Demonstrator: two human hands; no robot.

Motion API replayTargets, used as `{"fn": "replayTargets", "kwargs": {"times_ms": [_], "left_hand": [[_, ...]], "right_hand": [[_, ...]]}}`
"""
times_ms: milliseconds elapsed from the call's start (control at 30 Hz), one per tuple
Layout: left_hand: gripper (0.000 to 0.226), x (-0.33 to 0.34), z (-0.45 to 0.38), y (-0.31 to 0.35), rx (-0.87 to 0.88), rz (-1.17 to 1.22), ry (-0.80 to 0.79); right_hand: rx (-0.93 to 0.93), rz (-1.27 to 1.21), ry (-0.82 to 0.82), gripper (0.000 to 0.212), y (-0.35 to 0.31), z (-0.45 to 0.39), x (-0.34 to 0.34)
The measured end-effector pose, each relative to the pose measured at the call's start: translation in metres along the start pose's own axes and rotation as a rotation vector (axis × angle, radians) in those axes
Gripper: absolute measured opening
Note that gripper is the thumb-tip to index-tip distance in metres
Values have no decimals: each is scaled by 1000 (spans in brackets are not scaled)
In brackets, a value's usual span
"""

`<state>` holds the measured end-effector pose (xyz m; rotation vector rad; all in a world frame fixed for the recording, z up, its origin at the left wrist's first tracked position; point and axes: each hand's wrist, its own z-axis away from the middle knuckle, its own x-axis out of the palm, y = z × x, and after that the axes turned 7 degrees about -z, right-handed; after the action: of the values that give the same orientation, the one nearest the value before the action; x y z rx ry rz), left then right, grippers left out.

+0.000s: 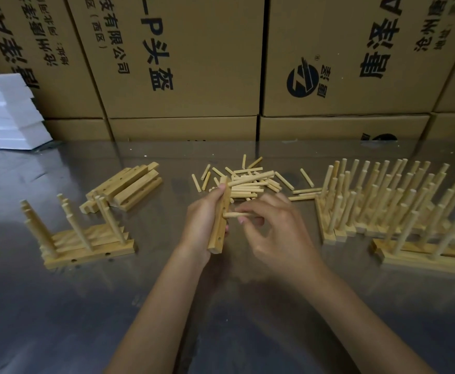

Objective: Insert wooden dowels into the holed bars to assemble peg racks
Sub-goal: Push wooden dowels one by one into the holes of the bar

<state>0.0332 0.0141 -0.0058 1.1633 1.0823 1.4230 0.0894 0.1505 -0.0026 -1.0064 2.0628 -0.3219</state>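
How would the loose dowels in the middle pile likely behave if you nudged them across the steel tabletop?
The loose dowels are round and smooth, so they would probably roll or scatter. The tabletop looks glossy, so little would slow them. They look stiff and light, unlikely to bend.

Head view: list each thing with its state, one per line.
Holed bar: held on end in left hand.
Dowel: pinched by right hand, tip at a hole.
Loose dowels: piled flat.
Empty bars: stacked, no pegs.
Finished racks: pegs upright.
Left racks: pegs leaning.
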Motion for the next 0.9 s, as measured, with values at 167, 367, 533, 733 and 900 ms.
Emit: {"fn": "replayTargets", "kwargs": {"times_ms": [167, 367, 533, 733, 900], "left_hand": [[30, 7, 5, 4, 35, -43, 2], [27, 11, 11, 3, 79, -59, -11], [28, 13, 14, 2, 133, -138, -33], [29, 16, 18, -2, 151, -185, -26], [28, 17, 16, -4, 156, -189, -13]], "right_hand": [[-45, 56, 44, 16, 7, -1, -6], [-58, 40, 34, 15, 8, -1, -7], [-24, -11, 48, 15, 10, 1, -6], [13, 34, -8, 17, 13, 1, -5], [42, 32, 7, 15, 14, 1, -3]]}}
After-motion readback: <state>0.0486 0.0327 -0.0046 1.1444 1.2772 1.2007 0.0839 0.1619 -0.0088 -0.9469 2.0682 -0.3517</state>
